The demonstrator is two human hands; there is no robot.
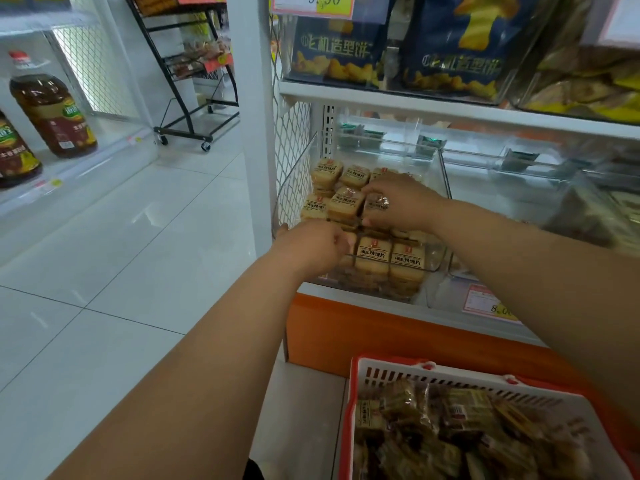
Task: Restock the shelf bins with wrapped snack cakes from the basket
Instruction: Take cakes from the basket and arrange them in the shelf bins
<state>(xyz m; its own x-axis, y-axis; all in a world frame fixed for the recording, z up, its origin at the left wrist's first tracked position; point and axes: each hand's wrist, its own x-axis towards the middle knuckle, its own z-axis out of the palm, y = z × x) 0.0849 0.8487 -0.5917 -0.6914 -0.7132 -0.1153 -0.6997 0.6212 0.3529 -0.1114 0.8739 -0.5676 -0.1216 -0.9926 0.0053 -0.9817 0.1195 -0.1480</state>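
Note:
A clear plastic shelf bin on the lower shelf is packed with wrapped snack cakes, tan squares with black-lettered labels. My right hand, wearing a ring, reaches into the bin and its fingers curl round a cake in the middle row. My left hand sits at the bin's front left corner with fingers curled on a cake at the front row; the exact hold is partly hidden. A red-and-white basket at the bottom right holds several more wrapped cakes.
An empty-looking clear bin stands to the right of the filled one. Blue snack bags fill the shelf above. An orange shelf base lies under the bins. Oil bottles stand at the left, and a black wheeled rack across the tiled aisle.

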